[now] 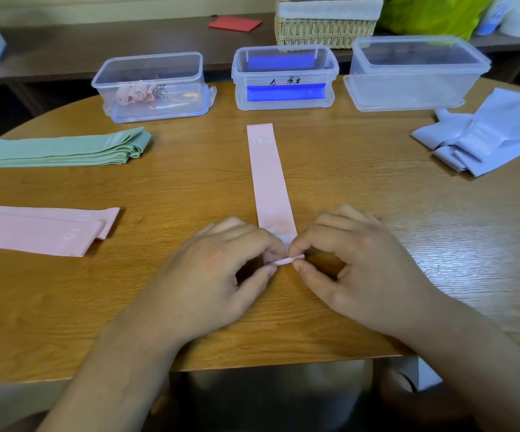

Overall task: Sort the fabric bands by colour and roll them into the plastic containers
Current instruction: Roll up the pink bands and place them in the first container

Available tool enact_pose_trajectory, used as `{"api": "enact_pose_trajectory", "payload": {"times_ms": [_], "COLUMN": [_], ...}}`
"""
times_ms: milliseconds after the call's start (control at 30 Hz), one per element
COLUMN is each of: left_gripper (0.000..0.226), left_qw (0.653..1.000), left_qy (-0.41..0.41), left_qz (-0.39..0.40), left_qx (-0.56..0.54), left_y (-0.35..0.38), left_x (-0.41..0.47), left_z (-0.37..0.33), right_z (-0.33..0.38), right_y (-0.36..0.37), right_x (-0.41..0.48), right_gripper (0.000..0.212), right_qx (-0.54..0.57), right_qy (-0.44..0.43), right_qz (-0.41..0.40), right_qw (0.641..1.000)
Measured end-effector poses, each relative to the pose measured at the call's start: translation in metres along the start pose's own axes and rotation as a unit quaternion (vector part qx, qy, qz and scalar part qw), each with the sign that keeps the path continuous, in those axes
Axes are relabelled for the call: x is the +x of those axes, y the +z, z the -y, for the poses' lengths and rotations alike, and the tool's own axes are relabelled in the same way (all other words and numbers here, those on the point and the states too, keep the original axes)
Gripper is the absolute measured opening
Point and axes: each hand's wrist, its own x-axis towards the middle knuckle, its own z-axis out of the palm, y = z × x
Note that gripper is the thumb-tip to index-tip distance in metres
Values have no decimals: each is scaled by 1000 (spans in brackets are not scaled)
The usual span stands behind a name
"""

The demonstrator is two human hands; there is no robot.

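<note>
A single pink band is lying flat on the table, running straight away from the person, its far end marked "15 LB" and stopping short of the middle box. Both hands are working at its near end. The left hand is pinching the band's left corner between thumb and curled fingers, and the right hand is pinching the right corner the same way. Between them the edge is curling into a thin first roll. Three clear boxes are standing in a row at the far side of the table. The left box is holding pink rolls. The middle box is showing blue at its front and back, though I cannot tell whether that is fabric or part of the box. The right box is looking bare inside. On the left, a green pile is lying folded in front of the left box, and a pink pile is lying nearer the person, well apart from the single band. On the right, a pale lilac pile is sitting loosely heaped near the right box. Behind the table, a wicker basket, a red sheet and a green bag are resting on a shelf.
</note>
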Motion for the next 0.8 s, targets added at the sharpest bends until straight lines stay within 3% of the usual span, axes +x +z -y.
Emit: {"api": "enact_pose_trajectory", "payload": {"times_ms": [800], "left_gripper": [18], "left_qw": [1000], "left_qy": [-15], "left_qz": [2], "left_qx": [6], "left_y": [2], "left_x": [0], "left_z": [0], "right_z": [-3], "right_y": [1], "right_x": [1], "right_gripper": [9], "right_qx": [27], "right_qy": [-31], "right_qz": [19], "right_qw": [999]}}
